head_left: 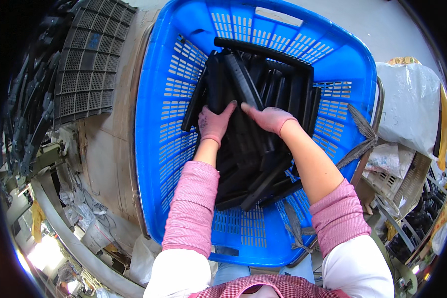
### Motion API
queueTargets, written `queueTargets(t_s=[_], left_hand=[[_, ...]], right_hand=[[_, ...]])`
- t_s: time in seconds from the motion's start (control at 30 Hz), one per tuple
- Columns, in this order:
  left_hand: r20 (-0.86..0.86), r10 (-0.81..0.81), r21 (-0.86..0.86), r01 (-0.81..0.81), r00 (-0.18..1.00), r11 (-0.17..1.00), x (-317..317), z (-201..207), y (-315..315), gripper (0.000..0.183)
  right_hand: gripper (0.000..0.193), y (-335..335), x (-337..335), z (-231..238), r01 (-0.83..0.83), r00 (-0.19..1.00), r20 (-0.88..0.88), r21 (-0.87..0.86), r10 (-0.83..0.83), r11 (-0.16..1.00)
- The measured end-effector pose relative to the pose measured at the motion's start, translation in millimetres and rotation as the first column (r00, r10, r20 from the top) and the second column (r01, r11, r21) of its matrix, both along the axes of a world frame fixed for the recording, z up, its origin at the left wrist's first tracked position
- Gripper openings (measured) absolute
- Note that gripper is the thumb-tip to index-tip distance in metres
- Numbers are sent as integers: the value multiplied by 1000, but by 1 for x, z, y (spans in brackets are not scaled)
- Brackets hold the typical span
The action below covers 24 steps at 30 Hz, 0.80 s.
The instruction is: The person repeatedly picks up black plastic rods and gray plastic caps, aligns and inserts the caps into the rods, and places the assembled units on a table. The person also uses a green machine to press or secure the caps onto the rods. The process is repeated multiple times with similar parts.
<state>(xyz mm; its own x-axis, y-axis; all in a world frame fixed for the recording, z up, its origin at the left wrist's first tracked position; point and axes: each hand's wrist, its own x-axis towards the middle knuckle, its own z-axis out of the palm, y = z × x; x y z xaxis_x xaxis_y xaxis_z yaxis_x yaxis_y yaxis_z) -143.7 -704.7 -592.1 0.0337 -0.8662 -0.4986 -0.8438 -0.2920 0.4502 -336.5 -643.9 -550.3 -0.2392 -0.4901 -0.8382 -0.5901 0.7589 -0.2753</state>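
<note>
Black strips (246, 79) lie heaped in the blue basket (146, 149), presumably for containment; I log left hand (214, 123) and right hand (272, 119) on them, fingers partly hidden, whether clamped I cannot tell.

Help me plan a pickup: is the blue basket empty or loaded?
Loaded: black strips lie piled inside the blue basket, with its slotted walls showing around them.

Blue slotted plastic basket (149, 164), viewed remotely: I see long black pieces (248, 136) heaped inside at mixed angles, one black bar (263, 51) slanting along the heap's far edge.
</note>
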Motion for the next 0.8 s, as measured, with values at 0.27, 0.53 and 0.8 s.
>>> queueTargets(t_s=[0.27,0.53,0.8], left_hand=[[-293,53,248,22,955,968,-5,1,-45,108],[-557,142,369,90,818,925,-23,22,-37,109],[-590,135,410,151,796,900,-46,39,-21,74]], right_hand=[[94,-10,-12,-60,718,696,118,-104,-708,688],[59,24,-9,-54,799,96,821,275,-563,536],[51,32,-18,-55,721,-208,858,460,-470,519]])
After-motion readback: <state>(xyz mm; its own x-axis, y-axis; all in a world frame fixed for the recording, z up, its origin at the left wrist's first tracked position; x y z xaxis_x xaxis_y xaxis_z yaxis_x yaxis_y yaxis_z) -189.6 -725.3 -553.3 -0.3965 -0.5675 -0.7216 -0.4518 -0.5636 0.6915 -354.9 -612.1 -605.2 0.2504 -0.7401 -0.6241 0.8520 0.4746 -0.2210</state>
